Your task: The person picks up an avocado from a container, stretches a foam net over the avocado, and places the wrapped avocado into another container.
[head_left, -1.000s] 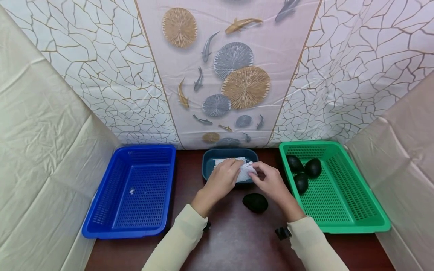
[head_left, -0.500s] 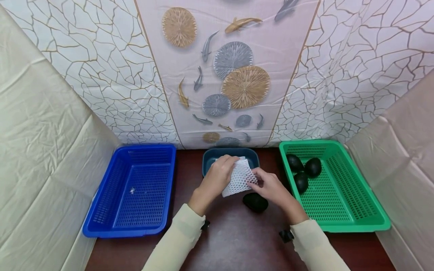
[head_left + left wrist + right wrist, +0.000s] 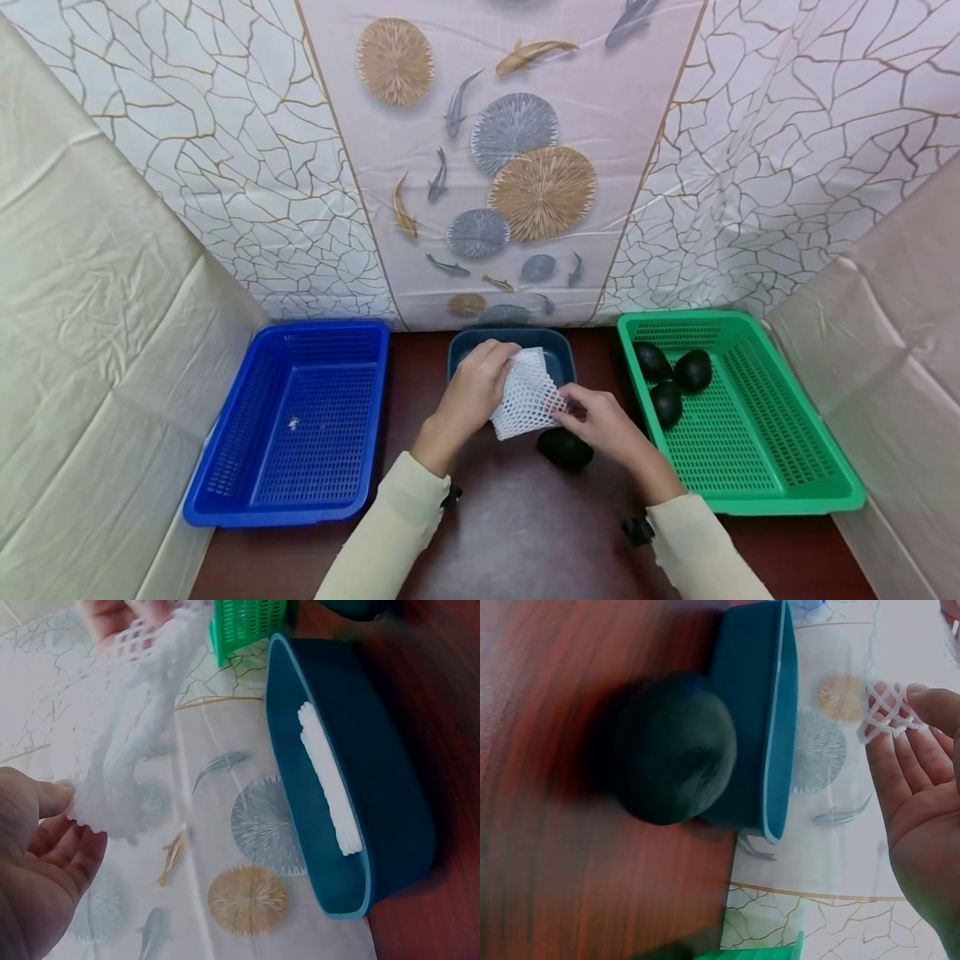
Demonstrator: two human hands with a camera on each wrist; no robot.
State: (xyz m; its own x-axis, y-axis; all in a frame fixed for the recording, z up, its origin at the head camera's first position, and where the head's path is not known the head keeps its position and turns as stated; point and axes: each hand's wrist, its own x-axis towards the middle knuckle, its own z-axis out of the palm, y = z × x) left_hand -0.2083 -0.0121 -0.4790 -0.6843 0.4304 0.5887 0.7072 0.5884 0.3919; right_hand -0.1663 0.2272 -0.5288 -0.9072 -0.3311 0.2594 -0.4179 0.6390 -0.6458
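A white foam net sleeve point(image 3: 528, 398) is stretched between my two hands, in front of the teal tub and above the table. My left hand point(image 3: 474, 385) pinches its left edge between thumb and fingers, as the left wrist view shows. On the other side, my right hand point(image 3: 602, 421) pinches a corner of the mesh with the thumb over the fingers. Just below the sleeve a dark avocado point(image 3: 566, 450) lies on the table, partly covered by it in the head view. Another white foam piece point(image 3: 330, 780) rests inside the teal tub point(image 3: 390, 765).
At the left stands a blue basket point(image 3: 315, 454) with a small white scrap in it. A green basket point(image 3: 750, 454) at the right holds three dark avocados point(image 3: 692, 372). Patterned cloth point(image 3: 480, 275) hangs behind the brown table point(image 3: 517, 533).
The foam net came up out of the teal tub toward the person and now hangs spread between both hands. The left hand shifted slightly left; the right moved slightly nearer the person.
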